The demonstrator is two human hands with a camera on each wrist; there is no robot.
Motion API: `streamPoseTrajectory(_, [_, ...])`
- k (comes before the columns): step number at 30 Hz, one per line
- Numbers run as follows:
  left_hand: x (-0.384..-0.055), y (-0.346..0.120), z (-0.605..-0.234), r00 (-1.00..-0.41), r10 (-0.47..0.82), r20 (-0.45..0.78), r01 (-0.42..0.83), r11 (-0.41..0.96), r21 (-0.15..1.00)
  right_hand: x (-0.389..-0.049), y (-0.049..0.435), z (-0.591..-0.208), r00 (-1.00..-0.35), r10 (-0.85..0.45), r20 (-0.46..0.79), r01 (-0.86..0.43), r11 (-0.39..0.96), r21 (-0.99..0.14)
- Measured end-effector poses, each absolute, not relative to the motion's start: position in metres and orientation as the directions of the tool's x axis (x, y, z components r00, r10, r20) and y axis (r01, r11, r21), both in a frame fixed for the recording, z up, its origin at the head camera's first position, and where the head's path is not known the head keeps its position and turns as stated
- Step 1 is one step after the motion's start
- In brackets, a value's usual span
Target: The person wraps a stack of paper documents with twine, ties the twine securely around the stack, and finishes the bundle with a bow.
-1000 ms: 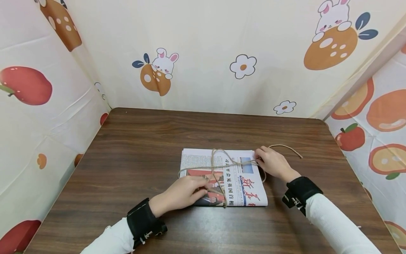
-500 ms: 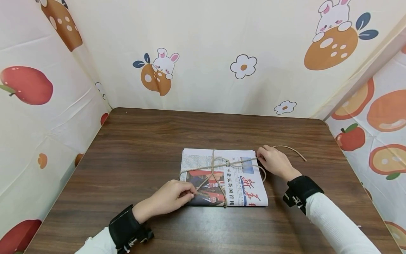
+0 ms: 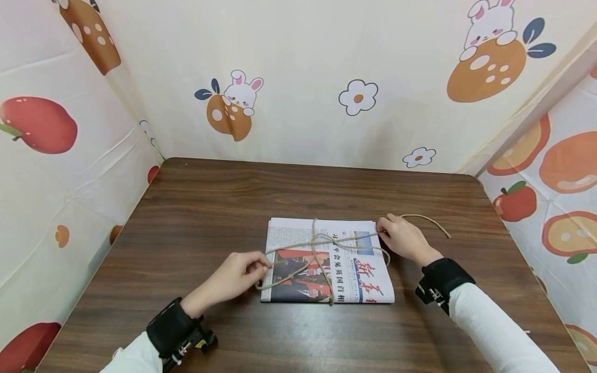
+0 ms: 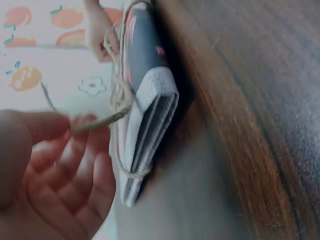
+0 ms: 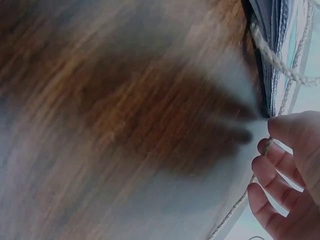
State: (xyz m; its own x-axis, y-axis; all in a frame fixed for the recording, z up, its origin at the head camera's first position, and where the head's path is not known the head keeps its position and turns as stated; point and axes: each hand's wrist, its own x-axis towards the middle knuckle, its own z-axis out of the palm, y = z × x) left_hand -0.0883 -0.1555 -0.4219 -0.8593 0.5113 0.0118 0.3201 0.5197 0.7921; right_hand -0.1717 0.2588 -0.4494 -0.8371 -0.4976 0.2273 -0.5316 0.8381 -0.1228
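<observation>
Crossed over a newspaper [image 3: 345, 270] flat on the table [image 3: 224, 202].
Pinching twine [image 3: 314, 240] with left fingers [image 3: 255, 257] and right fingers [image 3: 384, 226]; probably light, limp (fibrous, so hardly slippery), best held near the ends. Press newspaper gently, likely easy to crease.

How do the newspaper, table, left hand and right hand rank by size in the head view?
Largest to smallest:
table
newspaper
left hand and right hand: too alike to rank
</observation>
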Motion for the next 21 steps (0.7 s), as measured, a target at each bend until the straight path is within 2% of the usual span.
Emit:
streamPoseTrajectory(3, [-0.095, -0.158, -0.424, -0.921, 0.388, -0.043, 0.204, 0.571, 0.795, -0.17, 0.26, -0.45, -0.838, -0.503, 0.212, -0.535, 0.834, -0.136])
streamPoseTrajectory(6, [-0.099, -0.159, -0.425, -0.948, 0.307, -0.081, 0.133, 0.616, 0.776, -0.17, 0.26, -0.45, -0.83, -0.516, 0.214, -0.548, 0.826, -0.135])
streamPoseTrajectory(16, [-0.108, -0.168, -0.426, -0.983, 0.184, 0.006, 0.151, 0.79, 0.595, -0.17, 0.251, -0.441, -0.793, -0.575, 0.201, -0.607, 0.777, -0.169])
streamPoseTrajectory(21, [-0.113, -0.169, -0.409, -0.974, 0.218, 0.065, 0.219, 0.815, 0.537, -0.168, 0.24, -0.434, -0.777, -0.602, 0.185, -0.629, 0.756, -0.181])
